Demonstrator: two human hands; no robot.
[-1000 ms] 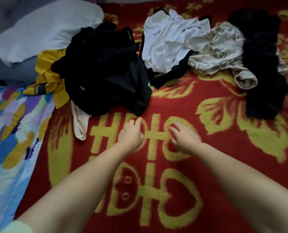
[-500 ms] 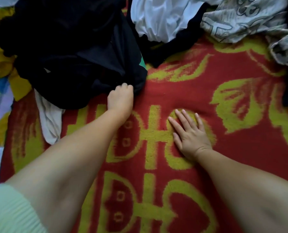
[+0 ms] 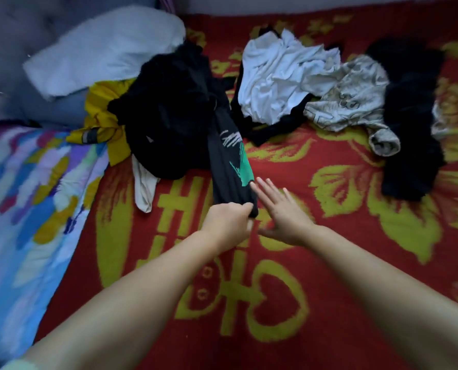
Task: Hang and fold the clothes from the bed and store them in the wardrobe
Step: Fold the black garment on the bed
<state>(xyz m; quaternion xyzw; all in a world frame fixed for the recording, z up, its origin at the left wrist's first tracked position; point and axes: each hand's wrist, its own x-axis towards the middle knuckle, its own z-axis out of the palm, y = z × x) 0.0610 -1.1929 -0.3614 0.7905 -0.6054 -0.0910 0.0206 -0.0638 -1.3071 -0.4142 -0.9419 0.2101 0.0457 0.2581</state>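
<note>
the left hand (image 3: 227,218) now grips the black shirt (image 3: 230,166), dragged free of the pile (image 3: 166,124); right hand (image 3: 281,212) spread flat beside it, ready to fold.

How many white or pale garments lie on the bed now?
3: a white shirt at top middle, a patterned pale top right of it, a cream piece under the black pile. More may be hidden.
</note>
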